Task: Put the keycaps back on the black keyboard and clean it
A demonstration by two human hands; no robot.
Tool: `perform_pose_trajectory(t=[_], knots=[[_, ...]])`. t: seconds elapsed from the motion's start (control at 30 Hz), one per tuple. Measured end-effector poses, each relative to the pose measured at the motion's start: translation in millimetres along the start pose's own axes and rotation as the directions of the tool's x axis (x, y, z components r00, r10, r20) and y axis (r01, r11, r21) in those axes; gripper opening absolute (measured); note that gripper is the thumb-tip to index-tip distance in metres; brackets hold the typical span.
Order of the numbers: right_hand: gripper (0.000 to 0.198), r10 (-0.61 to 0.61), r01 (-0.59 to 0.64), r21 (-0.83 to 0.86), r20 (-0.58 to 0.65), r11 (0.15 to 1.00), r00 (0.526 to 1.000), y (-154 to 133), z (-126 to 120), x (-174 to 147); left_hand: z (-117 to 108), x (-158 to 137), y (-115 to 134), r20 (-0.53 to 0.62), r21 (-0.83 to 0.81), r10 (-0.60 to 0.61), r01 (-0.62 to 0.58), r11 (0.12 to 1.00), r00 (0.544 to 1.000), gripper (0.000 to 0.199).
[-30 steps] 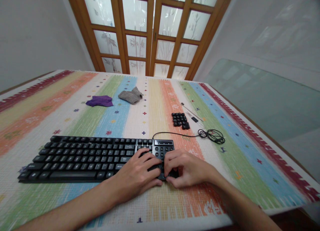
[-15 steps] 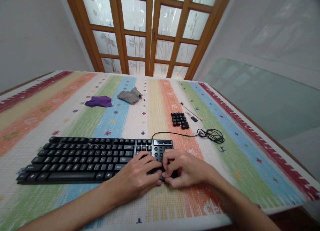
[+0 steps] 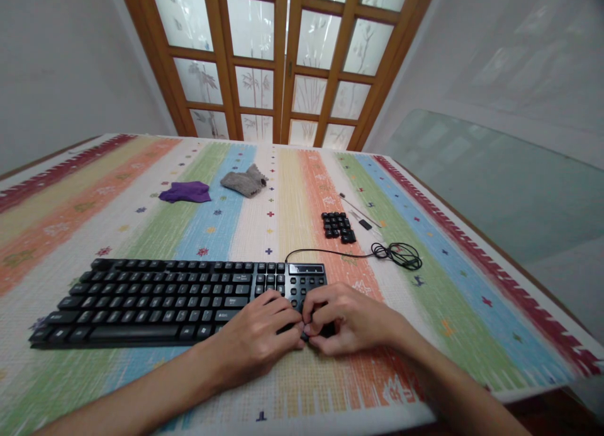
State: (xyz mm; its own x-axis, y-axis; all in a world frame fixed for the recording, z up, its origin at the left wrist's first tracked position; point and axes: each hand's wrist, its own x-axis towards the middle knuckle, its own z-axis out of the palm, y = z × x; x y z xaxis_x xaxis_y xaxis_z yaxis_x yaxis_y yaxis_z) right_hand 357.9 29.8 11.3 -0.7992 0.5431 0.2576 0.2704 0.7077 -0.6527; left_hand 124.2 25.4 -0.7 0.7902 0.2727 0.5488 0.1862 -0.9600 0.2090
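A black computer keyboard point(image 3: 155, 301) lies along the near part of the table. Its number pad point(image 3: 298, 289), at the right end, has bare key posts without caps. My left hand point(image 3: 264, 329) rests over the keyboard's lower right, fingers bent and thumb by the front edge, gripping it there. Right beside it, my right hand point(image 3: 342, 319) is closed in a pinch at the pad's bottom corner. The two hands' fingertips almost meet, and what the right one pinches is hidden. Beyond the keyboard sits a group of loose black keycaps point(image 3: 336, 225).
A coiled black cable point(image 3: 399, 255) runs from the keyboard's back edge to the right. Near the keycaps lie a thin rod point(image 3: 361, 211) and a small black piece point(image 3: 365, 224). Further back are a purple cloth point(image 3: 185, 192) and a grey cloth point(image 3: 244, 182) on the striped tablecloth point(image 3: 302, 392).
Both hands stay at the number pad's lower corner, with only slight finger movement. The whole view has shifted very slightly; the keyboard and loose keycaps lie as before.
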Motion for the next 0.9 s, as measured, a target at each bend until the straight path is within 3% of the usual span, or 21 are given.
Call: perform_pose_trajectory(t=[0.3, 0.57, 0.9], knots=[[0.009, -0.024, 0.031, 0.074, -0.096, 0.997, 0.995, -0.9, -0.3, 0.6, -1.2, -3.8, -0.3, -0.003, -0.153, -0.114, 0.112, 0.982, 0.993, 0.009], [0.007, -0.023, 0.024, 0.017, -0.058, 1.0, 0.998, -1.4, 0.5, 0.9, -2.9, -2.1, -0.6, 0.03, -0.143, -0.144, 0.146, 0.979, 0.989, 0.013], [0.009, -0.028, 0.029, 0.003, -0.099, 1.0, 0.995, -1.8, 0.2, 0.4, -1.5, -2.1, -0.5, 0.032, -0.113, -0.142, 0.145, 0.983, 0.989, 0.015]])
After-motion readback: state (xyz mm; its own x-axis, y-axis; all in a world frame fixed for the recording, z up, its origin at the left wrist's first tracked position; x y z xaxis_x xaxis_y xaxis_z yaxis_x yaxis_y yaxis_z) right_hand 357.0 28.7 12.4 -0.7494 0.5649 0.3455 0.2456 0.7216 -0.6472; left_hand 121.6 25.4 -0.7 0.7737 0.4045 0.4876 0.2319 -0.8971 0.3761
